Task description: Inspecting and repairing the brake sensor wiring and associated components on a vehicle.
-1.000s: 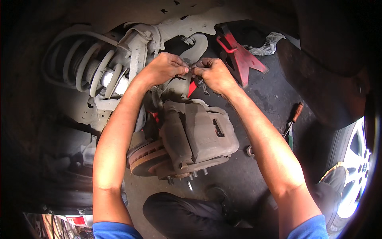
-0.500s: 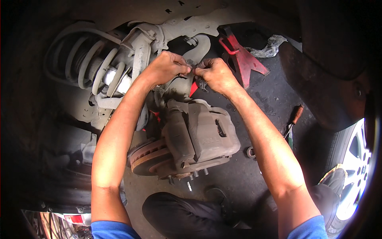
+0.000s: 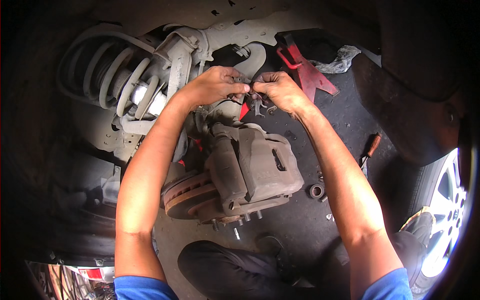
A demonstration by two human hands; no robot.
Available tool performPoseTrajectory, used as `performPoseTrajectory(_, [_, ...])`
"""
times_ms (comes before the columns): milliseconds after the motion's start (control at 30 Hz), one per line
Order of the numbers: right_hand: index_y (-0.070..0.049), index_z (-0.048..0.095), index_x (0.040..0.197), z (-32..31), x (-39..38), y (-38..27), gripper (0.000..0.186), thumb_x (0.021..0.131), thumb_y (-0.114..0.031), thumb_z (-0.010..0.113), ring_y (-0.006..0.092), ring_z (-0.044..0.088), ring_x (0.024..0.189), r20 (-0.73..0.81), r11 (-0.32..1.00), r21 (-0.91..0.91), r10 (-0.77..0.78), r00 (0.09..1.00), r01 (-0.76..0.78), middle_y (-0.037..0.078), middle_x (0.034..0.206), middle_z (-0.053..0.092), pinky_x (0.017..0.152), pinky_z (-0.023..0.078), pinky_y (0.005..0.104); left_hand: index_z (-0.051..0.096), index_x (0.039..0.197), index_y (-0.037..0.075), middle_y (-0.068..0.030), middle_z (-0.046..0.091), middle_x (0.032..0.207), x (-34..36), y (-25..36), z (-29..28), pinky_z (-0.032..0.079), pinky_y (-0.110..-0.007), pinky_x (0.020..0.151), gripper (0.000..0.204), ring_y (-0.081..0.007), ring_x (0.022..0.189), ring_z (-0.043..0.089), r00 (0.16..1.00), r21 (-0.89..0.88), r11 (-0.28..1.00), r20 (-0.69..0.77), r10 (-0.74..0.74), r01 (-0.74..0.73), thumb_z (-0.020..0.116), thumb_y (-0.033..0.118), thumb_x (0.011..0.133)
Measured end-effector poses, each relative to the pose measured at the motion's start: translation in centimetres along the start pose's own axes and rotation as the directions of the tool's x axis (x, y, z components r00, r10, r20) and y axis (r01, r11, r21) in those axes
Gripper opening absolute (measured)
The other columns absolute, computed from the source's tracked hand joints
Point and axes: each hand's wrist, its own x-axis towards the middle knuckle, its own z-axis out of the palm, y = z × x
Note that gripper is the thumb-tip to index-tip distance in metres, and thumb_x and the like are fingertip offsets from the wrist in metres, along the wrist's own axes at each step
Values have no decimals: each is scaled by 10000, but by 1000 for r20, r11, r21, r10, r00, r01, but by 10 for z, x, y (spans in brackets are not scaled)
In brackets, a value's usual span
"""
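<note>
My left hand point(image 3: 218, 86) and my right hand point(image 3: 281, 91) meet fingertip to fingertip above the brake caliper point(image 3: 260, 160). Both are closed in a pinch on something small and dark, mostly hidden by the fingers, so its kind cannot be made out. Just below my right fingers hangs a small greyish metal piece point(image 3: 258, 107); whether it joins what I pinch is unclear. Under the caliper sits the rusty-edged brake disc point(image 3: 192, 197), with several wheel studs point(image 3: 247, 217) along its lower side. Left of my hands is a dusty coil spring point(image 3: 131, 86).
A red jack stand point(image 3: 310, 75) stands beyond my right hand, near crumpled clear plastic point(image 3: 339, 60). On the dark floor lie a wooden-handled tool point(image 3: 373, 146) and a round metal socket-like part point(image 3: 316, 191). A tyred alloy wheel point(image 3: 447, 215) is at the right.
Both hands have shifted slightly right, still pinching together. The metal piece below my right fingers now shows more. My right forearm has moved a little right, uncovering more of the round part.
</note>
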Motion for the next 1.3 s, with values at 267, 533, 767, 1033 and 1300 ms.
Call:
performPoseTrajectory(267, [-18,775,893,-6,1,-6,203,940,-209,725,79,608,748,150,995,-100,2,989,13,9,817,727,690,469,257,685,1339,-104,-164,791,1096,15,-13,-5,561,-323,917,470,-185,1014,730,978,-35,988,139,155,-152,798,142,955])
performPoseTrajectory(533, [-18,776,944,-15,13,-4,195,950,-211,748,79,625,775,134,990,-135,-10,991,29,10,851,737,717,491,265,678,1332,-82,-139,780,1123,30,-14,-8,556,-313,958,444,-143,1024,705,969,52,981,175,177,-189,778,160,973])
performPoseTrajectory(767, [-18,795,1043,-21,12,-10,278,1024,-293,751,83,654,802,148,989,-136,-30,988,50,18,915,766,707,520,264,685,1324,-34,-59,776,1033,29,-12,-5,503,-260,763,434,-109,867,679,980,-104,983,115,162,-150,783,170,954])
performPoseTrajectory(1033, [6,822,954,-44,53,-43,409,970,-380,690,365,785,969,-12,367,-925,-282,959,96,257,1012,798,792,603,459,683,1380,39,13,662,914,34,-13,-10,491,-252,691,484,-74,790,584,986,155,986,164,36,-62,773,239,949])
performPoseTrajectory(1300, [22,632,1097,-41,-118,11,373,861,-232,771,432,704,1013,362,246,-915,158,919,319,263,984,711,868,582,530,672,1398,-15,-39,739,903,24,-31,4,531,-248,711,444,-90,794,665,957,158,986,274,-100,58,708,70,963])
